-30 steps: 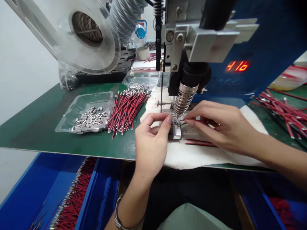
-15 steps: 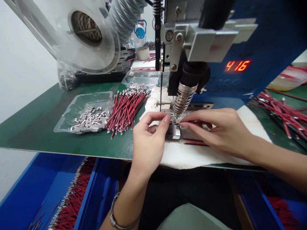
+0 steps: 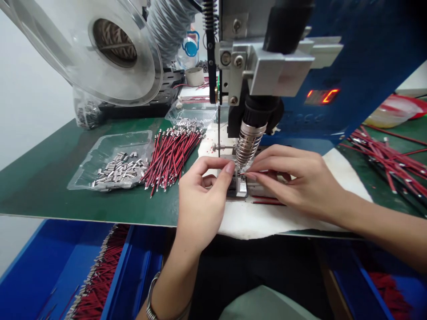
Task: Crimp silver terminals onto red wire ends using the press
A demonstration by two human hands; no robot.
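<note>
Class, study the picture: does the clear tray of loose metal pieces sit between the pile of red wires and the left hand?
No, the pile of red wires lies between the tray and the left hand.

head view | worn on head | faces forward and down | close above hands (image 3: pixel 300 180) and green bench (image 3: pixel 40 178)

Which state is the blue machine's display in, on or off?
On: the display glows red, though its full number is unreadable.

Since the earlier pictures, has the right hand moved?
Yes: judged against the metal block, the right hand has moved slightly to the left.
</note>
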